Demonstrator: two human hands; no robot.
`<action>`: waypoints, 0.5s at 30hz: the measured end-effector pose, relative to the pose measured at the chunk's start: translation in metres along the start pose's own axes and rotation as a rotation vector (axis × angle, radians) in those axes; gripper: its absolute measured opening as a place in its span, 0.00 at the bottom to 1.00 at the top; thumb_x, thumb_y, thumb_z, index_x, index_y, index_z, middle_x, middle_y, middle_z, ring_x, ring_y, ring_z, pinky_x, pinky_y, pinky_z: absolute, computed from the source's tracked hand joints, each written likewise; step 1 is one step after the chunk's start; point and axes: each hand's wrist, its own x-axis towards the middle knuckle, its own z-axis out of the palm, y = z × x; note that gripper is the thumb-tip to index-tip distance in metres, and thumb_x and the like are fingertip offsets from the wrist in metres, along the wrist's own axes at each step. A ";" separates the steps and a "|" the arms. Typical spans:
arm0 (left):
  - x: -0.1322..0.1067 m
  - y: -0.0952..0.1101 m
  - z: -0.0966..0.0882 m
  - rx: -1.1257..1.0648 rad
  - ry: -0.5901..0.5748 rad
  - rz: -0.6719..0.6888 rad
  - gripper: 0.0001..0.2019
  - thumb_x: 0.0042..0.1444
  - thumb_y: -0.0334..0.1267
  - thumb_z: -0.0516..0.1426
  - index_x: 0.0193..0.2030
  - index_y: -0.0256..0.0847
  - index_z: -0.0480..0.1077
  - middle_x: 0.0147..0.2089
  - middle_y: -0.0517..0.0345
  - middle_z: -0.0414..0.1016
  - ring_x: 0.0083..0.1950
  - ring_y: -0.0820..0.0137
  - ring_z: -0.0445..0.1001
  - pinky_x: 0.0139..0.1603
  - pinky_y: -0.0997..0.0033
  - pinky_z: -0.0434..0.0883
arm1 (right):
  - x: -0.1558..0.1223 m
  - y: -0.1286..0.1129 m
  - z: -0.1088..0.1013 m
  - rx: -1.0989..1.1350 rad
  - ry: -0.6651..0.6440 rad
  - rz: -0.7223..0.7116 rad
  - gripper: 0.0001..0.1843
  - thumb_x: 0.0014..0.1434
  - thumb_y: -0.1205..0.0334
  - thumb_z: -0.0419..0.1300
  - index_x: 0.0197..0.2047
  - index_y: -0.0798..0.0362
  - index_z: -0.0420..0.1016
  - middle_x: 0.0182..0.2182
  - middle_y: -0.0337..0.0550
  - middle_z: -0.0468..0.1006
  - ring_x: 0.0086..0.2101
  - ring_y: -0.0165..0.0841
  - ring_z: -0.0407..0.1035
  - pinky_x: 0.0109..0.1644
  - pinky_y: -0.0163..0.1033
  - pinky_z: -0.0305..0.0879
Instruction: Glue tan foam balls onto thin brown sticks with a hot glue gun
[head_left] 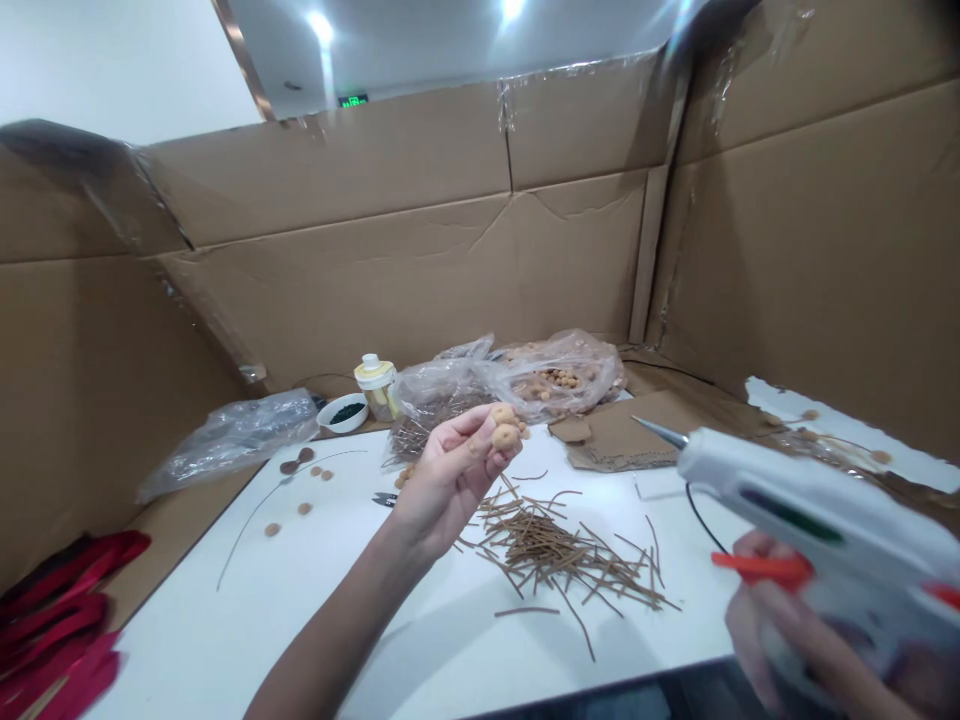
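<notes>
My left hand [448, 478] is raised over the white table [247, 610], fingers pinched on a small cluster of tan balls [504, 428]. At the lower right, my right hand [795, 640] grips a white hot glue gun [817, 525] with an orange trigger. Its metal nozzle [658, 430] points left toward the tan balls, a short way off. A pile of thin brown sticks [559, 555] lies on the table between and below the two hands.
Cardboard walls [420, 270] enclose the table. At the back are clear plastic bags, one with tan balls [559, 380], a white bowl [343, 412], a small jar [375, 383] and cardboard scraps [615, 440]. Small snips [384, 498], loose discs [304, 505], a wire, and red ribbon [60, 620] lie left.
</notes>
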 end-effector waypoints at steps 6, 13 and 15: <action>0.011 0.004 -0.005 -0.068 -0.046 -0.022 0.11 0.43 0.26 0.67 0.34 0.28 0.75 0.24 0.61 0.67 0.25 0.82 0.68 0.26 0.90 0.70 | 0.089 0.024 -0.032 -0.210 0.062 0.178 0.27 0.44 0.38 0.65 0.18 0.48 0.57 0.18 0.37 0.65 0.19 0.30 0.58 0.21 0.36 0.55; 0.023 0.004 -0.015 0.029 -0.069 0.073 0.10 0.39 0.27 0.69 0.29 0.29 0.75 0.22 0.62 0.65 0.24 0.82 0.65 0.24 0.87 0.68 | 0.150 0.077 -0.024 -0.328 -0.043 0.288 0.27 0.51 0.43 0.63 0.17 0.51 0.54 0.14 0.28 0.55 0.17 0.24 0.51 0.21 0.32 0.47; 0.025 0.004 -0.018 0.068 -0.077 0.077 0.09 0.40 0.27 0.68 0.29 0.30 0.75 0.23 0.62 0.65 0.24 0.82 0.64 0.25 0.86 0.68 | 0.150 0.084 -0.021 -0.400 -0.019 0.287 0.26 0.56 0.46 0.60 0.18 0.52 0.55 0.14 0.27 0.53 0.16 0.23 0.51 0.22 0.32 0.49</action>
